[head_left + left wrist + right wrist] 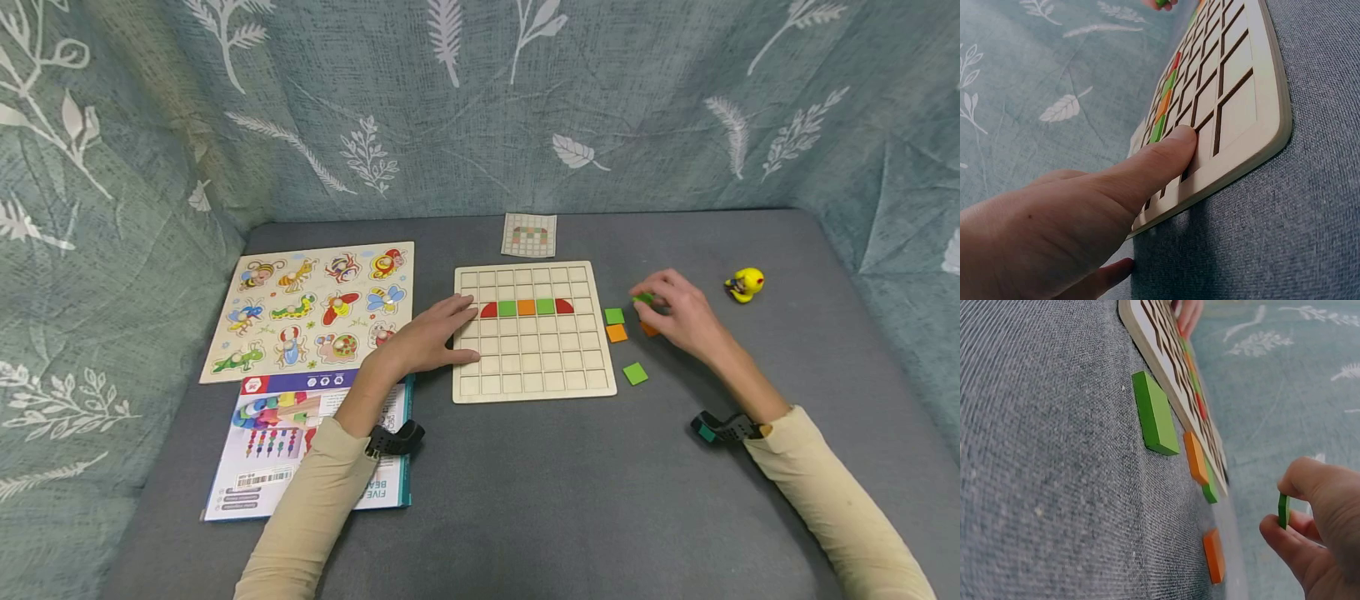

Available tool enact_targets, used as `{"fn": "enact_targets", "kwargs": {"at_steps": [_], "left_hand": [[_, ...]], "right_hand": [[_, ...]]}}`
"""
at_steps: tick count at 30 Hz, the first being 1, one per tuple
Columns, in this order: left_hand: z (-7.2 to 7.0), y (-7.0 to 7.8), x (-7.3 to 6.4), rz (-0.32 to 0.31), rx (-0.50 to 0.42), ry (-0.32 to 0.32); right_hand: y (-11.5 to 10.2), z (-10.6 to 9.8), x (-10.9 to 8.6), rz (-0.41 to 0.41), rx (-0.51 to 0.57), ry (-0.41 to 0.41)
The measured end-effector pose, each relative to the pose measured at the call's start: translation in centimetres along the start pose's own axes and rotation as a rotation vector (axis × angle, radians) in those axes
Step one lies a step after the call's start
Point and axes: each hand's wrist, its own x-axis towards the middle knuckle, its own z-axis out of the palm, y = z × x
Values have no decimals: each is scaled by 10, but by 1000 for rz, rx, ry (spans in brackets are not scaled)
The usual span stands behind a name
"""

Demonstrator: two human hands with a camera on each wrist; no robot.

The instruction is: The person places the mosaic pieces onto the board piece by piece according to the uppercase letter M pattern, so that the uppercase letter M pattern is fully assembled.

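Note:
A wooden grid board (534, 367) lies flat in the middle, with a row of pieces in one line of cells: a red rounded piece (489, 310) at each end, and green and orange squares between. My left hand (423, 337) rests on the board's left edge, its thumb on the rim and cells in the left wrist view. To the right of the board, my right hand (682, 312) pinches a green square tile (1283, 510) between thumb and fingertips, held above the table. Near it lie two green tiles (635, 373) and two orange tiles (617, 333), one partly hidden by the hand.
A small pattern card (528, 235) lies behind the board. On the left are an insect picture puzzle (307, 312) and a printed box (300, 454) under my left forearm. A yellow toy figure (745, 285) stands at the right. A leaf-patterned cloth (480, 125) hangs behind the table.

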Motion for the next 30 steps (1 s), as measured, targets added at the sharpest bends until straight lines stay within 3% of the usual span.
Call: {"fn": "enact_targets", "kwargs": {"at_steps": [10,30], "left_hand": [[-1,-1,1,6,3,3],[0,0,0,0,-3,-3]], "right_hand": [[-3,5,4,7,26,-7],[-12,17,8,-58,51,-25]]}}
